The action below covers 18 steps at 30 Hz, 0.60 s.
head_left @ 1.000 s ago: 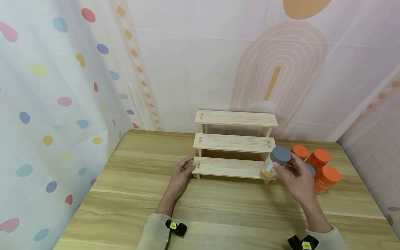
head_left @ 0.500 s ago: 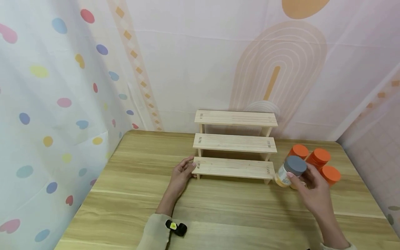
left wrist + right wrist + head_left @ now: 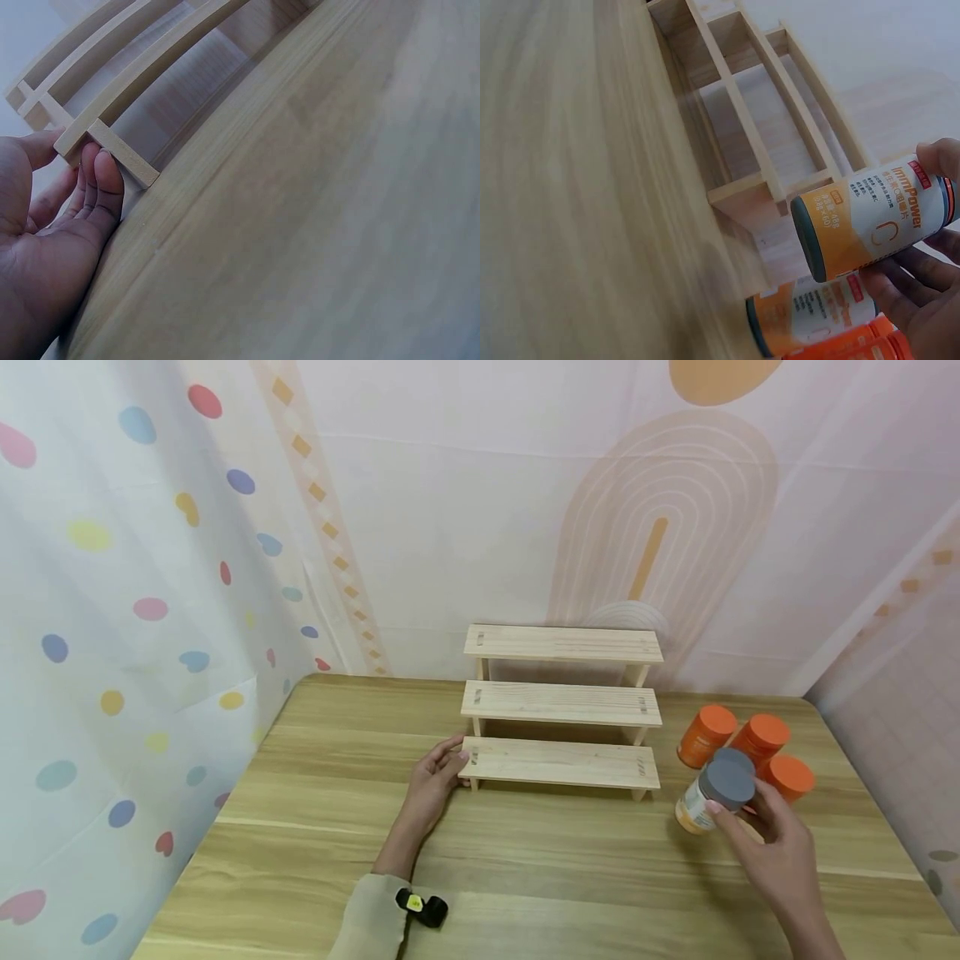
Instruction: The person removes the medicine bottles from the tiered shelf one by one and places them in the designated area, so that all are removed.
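My right hand (image 3: 783,852) holds a vitamin bottle (image 3: 708,802) with a grey lid and a white and orange label, off the right end of the tiered wooden shelf (image 3: 558,762). The bottle (image 3: 877,217) has printed text and a large C. Behind it in the head view, a second grey-lidded bottle (image 3: 737,758) is mostly hidden; the right wrist view shows its label. My left hand (image 3: 427,789) grips the left end of the lowest step, thumb above and fingers (image 3: 109,176) curled beneath the board.
Several orange bottles (image 3: 705,737) stand together on the table (image 3: 525,877), right of the shelf. A patterned curtain (image 3: 450,527) hangs close behind the shelf and along the left side. The shelf's three steps rise toward the back.
The right hand has carried the grey-lidded bottle from the right end of the lowest step, rightward and toward the front, beside the other bottles. The left hand stays at the shelf.
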{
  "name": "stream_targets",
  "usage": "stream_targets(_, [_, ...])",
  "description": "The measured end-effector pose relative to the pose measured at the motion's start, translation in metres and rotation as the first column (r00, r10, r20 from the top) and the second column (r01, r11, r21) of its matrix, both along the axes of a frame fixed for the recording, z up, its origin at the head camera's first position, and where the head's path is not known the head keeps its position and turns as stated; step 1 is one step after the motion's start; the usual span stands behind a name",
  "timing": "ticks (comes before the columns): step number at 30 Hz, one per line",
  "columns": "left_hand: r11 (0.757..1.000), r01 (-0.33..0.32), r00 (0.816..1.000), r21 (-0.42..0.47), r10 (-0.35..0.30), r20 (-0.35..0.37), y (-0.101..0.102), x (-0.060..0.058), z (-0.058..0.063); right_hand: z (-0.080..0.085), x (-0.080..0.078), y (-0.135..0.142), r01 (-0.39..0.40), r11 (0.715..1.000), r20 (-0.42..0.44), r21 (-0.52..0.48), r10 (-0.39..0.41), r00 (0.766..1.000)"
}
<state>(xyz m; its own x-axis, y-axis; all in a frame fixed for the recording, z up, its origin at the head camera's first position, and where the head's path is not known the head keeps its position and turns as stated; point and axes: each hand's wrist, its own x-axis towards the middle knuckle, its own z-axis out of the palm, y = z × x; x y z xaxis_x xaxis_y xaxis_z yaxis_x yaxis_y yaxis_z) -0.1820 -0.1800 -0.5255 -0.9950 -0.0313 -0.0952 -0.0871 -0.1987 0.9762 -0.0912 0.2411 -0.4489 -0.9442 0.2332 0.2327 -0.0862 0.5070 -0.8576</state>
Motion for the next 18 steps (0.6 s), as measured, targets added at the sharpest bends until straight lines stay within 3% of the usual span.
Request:
stream_targets(5, [1.0,0.001,1.0,0.002,-0.001,-0.003,0.0,-0.001,-0.001,-0.007,0.003,0.009,0.031,0.999,0.072,0.019,-0.033,0.997])
stream_targets(18, [1.0,-0.003,1.0,-0.003,0.003,-0.001,0.0,-0.001,-0.002,-0.021,0.011,0.023,0.091,0.996,0.134,0.02,-0.093,0.987])
